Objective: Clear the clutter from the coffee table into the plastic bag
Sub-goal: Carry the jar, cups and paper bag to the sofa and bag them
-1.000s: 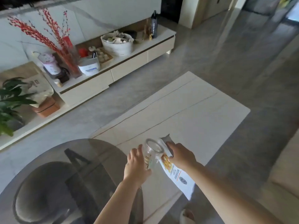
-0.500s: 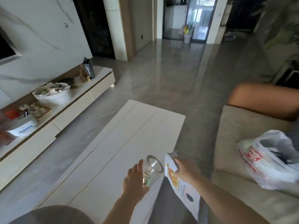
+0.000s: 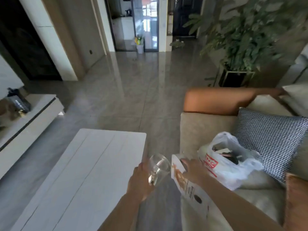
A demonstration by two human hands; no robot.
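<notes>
Glass jar [image 3: 159, 169] sits in our left hand [image 3: 139, 180], fingers wrapped round its body, mouth tilted up toward 1 o'clock. Something small lies in the bottom; we can't tell what. Right hand [image 3: 193, 170] pinches a printed paper packet [image 3: 186, 185] near its top edge, and the rest hangs down toward 5 o'clock. So both grips are loaded: left grip holding the jar, right grip holding the packet.

White plastic bag [image 3: 228, 165] lies on the sofa [image 3: 200, 125] at 3 o'clock of the right hand, just beside it. Its mouth is open and faces up toward 1 o'clock, with dark items already inside. A checked cushion [image 3: 271, 139] sits right behind it at 2 o'clock.

The desk [image 3: 93, 164] is at 9 o'clock of our hands, and the part in view carries nothing we can see. Both items hang over the gap between desk and sofa.

Step in hand, as we judge it: carrying the last pickups across to the bag.

Next move needs:
- right hand a bit further toward 2 o'clock, packet over the bag mouth, then release
- jar in after it, lowered rather than dropped, since it's glass
- the bag is limp with nothing holding its mouth, so the rim may fold shut; a freed hand may need to hold it open.
</notes>
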